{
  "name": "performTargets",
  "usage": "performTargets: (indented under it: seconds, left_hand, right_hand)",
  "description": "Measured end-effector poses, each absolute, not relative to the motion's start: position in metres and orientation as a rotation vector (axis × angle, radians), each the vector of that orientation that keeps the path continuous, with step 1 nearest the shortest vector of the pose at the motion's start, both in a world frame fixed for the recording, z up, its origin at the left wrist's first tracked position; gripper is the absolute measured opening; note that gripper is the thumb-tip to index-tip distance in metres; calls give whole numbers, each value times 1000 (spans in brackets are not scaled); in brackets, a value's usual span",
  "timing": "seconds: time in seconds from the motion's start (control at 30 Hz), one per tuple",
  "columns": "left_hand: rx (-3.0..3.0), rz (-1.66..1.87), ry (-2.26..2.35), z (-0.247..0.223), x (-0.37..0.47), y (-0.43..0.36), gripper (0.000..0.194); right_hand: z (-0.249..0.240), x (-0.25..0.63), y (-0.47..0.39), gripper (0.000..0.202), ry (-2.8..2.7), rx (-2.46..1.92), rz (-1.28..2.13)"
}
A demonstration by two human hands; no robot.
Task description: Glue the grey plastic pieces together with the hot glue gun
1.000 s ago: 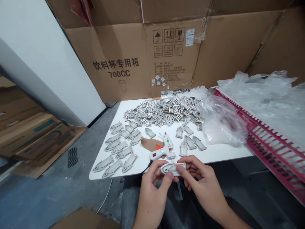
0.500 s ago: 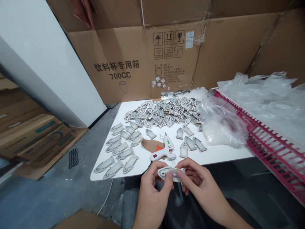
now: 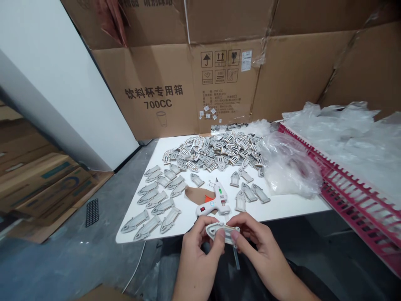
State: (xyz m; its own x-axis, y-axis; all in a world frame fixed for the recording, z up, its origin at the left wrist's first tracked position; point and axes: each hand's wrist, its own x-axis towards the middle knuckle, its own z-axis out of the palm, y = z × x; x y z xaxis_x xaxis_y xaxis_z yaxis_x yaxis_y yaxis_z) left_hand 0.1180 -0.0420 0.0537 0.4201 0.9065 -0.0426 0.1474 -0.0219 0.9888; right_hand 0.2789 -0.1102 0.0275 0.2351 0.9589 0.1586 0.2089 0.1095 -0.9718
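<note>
Just off the near edge of the white table (image 3: 297, 205), holding a grey boat-shaped piece (image 3: 227, 236) in both hands above dark-clothed legs, tilting its recessed face up into view. Pinching the pointed end with the left hand (image 3: 200, 246), laying the thumb over the recessed face and curling the fingers behind. Grasping the squared end with the right hand (image 3: 261, 242), placing the thumb near the left one and bending the fingers around behind. Showing a translucent stick (image 3: 236, 260) just below the hands, pointing downward. Having a white glue gun (image 3: 216, 202) lying just beyond the hands, partly over a flat brown scrap (image 3: 196, 194), with nozzle pointing away and handle reaching left. Facing rows of similar pieces (image 3: 156, 200) lying left of the gun, a lone piece (image 3: 197, 180) lying behind it, and a smaller group (image 3: 249, 192) lying to its right. Looking onto a pile (image 3: 213, 148) of more such pieces heaped across the back, reaching to a clear plastic bag (image 3: 288, 167). Having a magenta basket (image 3: 336, 167) standing at the right, bearing crumpled clear plastic (image 3: 344, 125). Facing tall printed cardboard (image 3: 169, 71) behind everything.
</note>
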Motion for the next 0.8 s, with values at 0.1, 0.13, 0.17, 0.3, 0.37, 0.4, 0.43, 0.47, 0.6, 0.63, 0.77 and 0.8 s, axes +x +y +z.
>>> performTargets:
  seconds: [0.1,0.13,0.17,0.3,0.37,0.4,0.43,0.47,0.6,0.63,0.77,0.8]
  left_hand:
    - [1464,800,976,50,118,-41,27]
    - [1461,806,969,49,118,-41,27]
    - [1461,816,956,48,118,-40,27]
    - [1424,864,916,46,119,-38,26]
    - [1381,861,914,45,119,-38,29]
    - [1366,856,912,45,119,-38,31]
    - [1356,850,910,45,119,-38,32]
    - [1352,845,910,46,119,-39,33]
    - [1380,816,944,51,118,-40,40]
    - [1395,809,956,52,118,-41,40]
    - [1450,793,970,57,116,-44,35]
    - [1463,785,959,57,116,-45,33]
  right_hand:
    - [28,279,-111,14,-1299,-1331,709]
    - [29,279,-111,11,-1353,-1314,632]
    - [29,279,-111,14,-1413,-1296,548]
    - [28,280,-110,44,-1621,-1230,277]
    - [27,282,-110,45,-1678,-1222,191]
    - [26,283,-110,45,-1698,-1221,164]
    - [25,284,-110,46,-1715,-1219,141]
    - [24,286,-110,47,-1730,-1214,114]
    - [23,299,-102,47,-1697,-1228,-63]
    - [24,305,-96,41,-1653,-1261,-100]
    - [24,339,-52,13,-1505,-1533,-106]
    - [23,348,-37,14,-1491,-1582,-104]
